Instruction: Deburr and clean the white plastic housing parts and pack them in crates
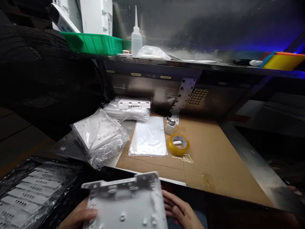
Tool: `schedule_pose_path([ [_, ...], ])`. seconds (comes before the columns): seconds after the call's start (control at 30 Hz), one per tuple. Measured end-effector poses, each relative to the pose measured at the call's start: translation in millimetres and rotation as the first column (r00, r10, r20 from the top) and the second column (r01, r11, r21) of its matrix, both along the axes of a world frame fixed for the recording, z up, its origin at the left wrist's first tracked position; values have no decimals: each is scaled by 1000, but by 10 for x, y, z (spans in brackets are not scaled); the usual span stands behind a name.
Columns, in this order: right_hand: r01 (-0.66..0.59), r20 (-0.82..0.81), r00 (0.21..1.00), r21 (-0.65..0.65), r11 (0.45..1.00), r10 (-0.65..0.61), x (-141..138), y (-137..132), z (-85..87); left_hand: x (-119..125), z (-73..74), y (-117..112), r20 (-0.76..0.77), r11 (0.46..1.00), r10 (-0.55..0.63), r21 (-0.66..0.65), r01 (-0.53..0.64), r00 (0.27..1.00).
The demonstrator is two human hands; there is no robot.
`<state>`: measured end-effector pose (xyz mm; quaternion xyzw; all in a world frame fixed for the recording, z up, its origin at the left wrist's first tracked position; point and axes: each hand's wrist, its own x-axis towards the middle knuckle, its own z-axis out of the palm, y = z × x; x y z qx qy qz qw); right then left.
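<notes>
A white plastic housing [124, 198], its ribbed inner side with small posts facing me, is held up at the bottom of the view, in front of the table edge. My left hand [79, 214] grips its left side, thumb on the inner face. At the right edge, my right hand [179, 210] supports it with bent fingers; the fingertips pass behind the edge and its thumb stays off the face. Beyond lies a stack of clear plastic bags [150, 136] on a cardboard sheet [214, 159]. Bagged white plastic parts [100, 130] rest to its left.
A black crate [71, 168] at lower left holds a row of white parts [30, 194]. On the cardboard are a yellow tape roll [178, 144] and a small pump bottle [170, 126]. Overhead, a metal shelf carries a green bin [95, 44] and a nozzle bottle [136, 41].
</notes>
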<state>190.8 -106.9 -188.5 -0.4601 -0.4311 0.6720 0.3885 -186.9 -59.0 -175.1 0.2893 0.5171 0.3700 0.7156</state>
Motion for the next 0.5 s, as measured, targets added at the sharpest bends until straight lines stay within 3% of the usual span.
schedule_pose_path([
  [0.07,62,-272,958,-118,991,-92,2,-28,181,415,192,385,-71,939,-304,149,311,950],
  [0.13,253,-319,892,-230,940,-319,116,-28,271,836,341,758,-371,754,-485,282,594,792],
  [0.23,520,-282,722,-381,764,-632,449,-20,294,1314,423,1220,-561,654,-377,402,641,737],
  [0.33,707,-273,527,-385,593,-805,803,-52,296,1512,343,1539,-709,543,-189,501,674,679],
  [0.4,779,-291,438,-349,521,-850,972,-92,320,1520,235,1680,-791,460,-99,502,732,604],
  [0.5,823,-297,381,-322,468,-876,1103,-146,363,1452,64,1794,-864,365,-24,460,809,502],
])
